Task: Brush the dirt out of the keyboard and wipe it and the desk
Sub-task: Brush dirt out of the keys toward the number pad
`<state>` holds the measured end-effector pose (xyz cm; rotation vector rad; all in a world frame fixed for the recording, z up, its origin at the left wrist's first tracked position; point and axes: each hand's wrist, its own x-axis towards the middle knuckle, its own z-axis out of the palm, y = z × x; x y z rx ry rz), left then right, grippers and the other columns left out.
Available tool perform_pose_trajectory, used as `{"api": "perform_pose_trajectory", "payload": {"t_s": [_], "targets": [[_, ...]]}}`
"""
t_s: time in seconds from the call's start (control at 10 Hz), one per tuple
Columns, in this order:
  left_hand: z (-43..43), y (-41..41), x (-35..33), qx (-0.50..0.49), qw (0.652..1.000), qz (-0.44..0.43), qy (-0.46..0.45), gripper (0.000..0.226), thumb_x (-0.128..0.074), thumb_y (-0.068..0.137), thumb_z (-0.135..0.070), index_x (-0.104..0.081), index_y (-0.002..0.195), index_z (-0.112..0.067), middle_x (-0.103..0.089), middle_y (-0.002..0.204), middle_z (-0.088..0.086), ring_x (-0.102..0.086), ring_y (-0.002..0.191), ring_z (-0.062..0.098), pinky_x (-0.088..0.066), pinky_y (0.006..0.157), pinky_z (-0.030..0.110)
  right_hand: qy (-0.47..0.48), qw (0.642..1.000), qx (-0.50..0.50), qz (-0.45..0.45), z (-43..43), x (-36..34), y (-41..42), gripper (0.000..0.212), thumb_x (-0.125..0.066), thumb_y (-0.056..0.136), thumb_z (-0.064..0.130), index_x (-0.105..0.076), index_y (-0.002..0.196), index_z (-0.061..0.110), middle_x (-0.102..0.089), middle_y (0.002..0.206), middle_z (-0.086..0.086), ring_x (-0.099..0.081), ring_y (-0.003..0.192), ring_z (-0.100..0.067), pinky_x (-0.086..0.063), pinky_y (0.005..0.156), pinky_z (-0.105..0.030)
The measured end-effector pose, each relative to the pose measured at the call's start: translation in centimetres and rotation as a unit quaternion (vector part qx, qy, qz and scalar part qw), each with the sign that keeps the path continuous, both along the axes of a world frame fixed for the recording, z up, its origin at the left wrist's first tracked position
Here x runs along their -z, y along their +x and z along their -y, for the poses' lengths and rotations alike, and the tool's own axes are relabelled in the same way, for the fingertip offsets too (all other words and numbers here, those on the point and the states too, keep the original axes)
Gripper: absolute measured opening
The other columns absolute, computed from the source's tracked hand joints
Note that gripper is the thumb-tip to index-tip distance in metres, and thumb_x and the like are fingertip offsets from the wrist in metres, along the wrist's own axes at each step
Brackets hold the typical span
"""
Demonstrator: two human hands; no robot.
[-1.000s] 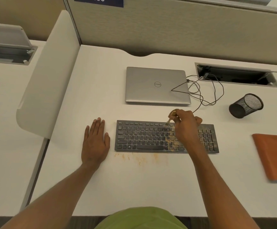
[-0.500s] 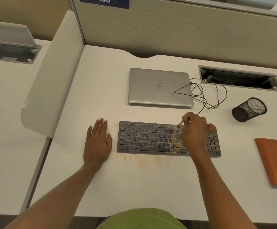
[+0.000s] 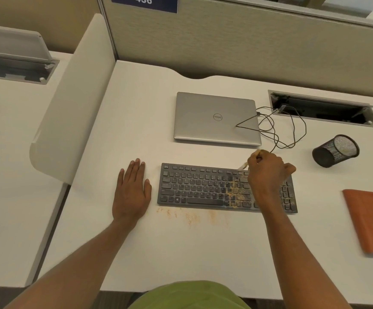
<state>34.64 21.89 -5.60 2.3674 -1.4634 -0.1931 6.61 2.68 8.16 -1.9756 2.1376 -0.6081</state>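
My right hand point(image 3: 268, 175) grips the brush point(image 3: 243, 166), its bristles on the top key row of the dirt-speckled keyboard point(image 3: 203, 189) on the desk point(image 3: 181, 253); my left hand point(image 3: 131, 192) lies flat, fingers straight, just beside it.

Keyboard point(image 3: 203, 188): dark grey, pale legends on keys. Dirt point(image 3: 236, 192): sandy orange-tan speckle over right-centre keys (same speckle in faint streaks on desk just below keyboard). Desk point(image 3: 181, 253): plain off-white. Brush point(image 3: 243, 166): pale bristles, tan handle. Laptop point(image 3: 214, 117), centre frame: silver. Cable point(image 3: 292, 130): black. Mesh cup point(image 3: 334, 150), right: black, fine grid. Cloth point(image 3: 372, 221), right edge: rust orange. Sign point(image 3: 144, 3), top: navy, white digits. Garment point(image 3: 190, 295), bottom: lime green.
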Motion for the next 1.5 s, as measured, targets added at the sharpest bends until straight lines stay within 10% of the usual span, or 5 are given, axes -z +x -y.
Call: {"api": "perform_pose_trajectory", "payload": {"t_s": [1.5], "targets": [[0.0, -0.1, -0.1, 0.002, 1.000, 0.000, 0.002, 0.064, -0.026, 0.105, -0.036, -0.031, 0.164, -0.011, -0.027, 0.172, 0.005, -0.017, 0.161, 0.016, -0.012, 0.132, 0.044, 0.053, 0.997, -0.046, 0.043, -2.5, -0.2, -1.1, 0.031, -0.054, 0.098, 0.024, -0.064, 0.069, 0.027, -0.058, 0.057, 0.010, -0.056, 0.068, -0.014, -0.016, 0.078, -0.037]]}}
